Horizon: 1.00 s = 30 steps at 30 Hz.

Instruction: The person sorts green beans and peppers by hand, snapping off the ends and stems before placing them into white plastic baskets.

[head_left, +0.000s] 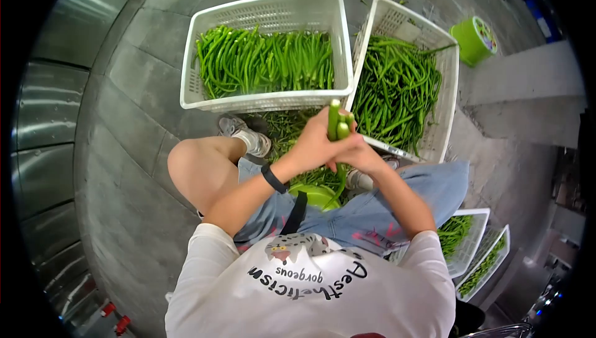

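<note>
A small bunch of green peppers (334, 121) stands upright between my two hands, its pale stem ends pointing up. My left hand (315, 144) is wrapped round the bunch, with a black band on that wrist. On the right side, my right hand (357, 152) presses against the lower part of the same bunch, its fingers partly hidden. Long green tips hang below the hands. Beyond them, a white crate (267, 99) holds peppers laid side by side in rows. Another white crate (452, 90) at the right holds a loose, tangled heap.
Loose green pieces (282, 130) lie on the floor between my feet, near a green basin (313, 194). A green bucket (472, 40) stands at the upper right. More white crates (477, 245) with green contents sit at the lower right. Metal panels (46, 108) line the left.
</note>
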Available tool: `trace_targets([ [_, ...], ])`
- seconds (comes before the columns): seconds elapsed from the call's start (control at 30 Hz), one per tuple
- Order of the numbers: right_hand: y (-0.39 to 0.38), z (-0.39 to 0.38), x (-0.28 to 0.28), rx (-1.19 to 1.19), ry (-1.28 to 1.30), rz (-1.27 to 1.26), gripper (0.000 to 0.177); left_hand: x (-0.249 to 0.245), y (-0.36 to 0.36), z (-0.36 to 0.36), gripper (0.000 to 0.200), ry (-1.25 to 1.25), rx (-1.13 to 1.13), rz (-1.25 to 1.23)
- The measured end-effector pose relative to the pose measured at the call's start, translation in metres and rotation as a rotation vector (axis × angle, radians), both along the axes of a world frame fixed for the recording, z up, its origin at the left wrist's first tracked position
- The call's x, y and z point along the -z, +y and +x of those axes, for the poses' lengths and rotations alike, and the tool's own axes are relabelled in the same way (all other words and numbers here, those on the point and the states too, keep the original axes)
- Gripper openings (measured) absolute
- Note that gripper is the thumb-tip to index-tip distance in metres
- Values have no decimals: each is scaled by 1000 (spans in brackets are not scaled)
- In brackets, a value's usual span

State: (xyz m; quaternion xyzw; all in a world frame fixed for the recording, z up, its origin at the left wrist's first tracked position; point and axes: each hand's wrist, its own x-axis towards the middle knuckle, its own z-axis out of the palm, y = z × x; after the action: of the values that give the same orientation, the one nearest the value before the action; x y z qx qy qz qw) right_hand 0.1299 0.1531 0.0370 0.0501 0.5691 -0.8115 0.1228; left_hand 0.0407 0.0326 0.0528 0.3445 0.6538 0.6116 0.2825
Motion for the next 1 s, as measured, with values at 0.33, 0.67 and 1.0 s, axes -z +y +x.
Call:
trace_targets([
  [0.33, 54, -138, -73, -352, 591, 1707, 30, 11, -60, -25, 39, 914, 95, -1006],
  [0.67, 63, -327, 102, -974, 846, 2137, 43, 16, -52, -2, 26, 910, 234, -891],
  [1.0, 190, -254, 75, 275, 553, 1793, 22, 21, -42, -5, 30, 897, 104, -925],
])
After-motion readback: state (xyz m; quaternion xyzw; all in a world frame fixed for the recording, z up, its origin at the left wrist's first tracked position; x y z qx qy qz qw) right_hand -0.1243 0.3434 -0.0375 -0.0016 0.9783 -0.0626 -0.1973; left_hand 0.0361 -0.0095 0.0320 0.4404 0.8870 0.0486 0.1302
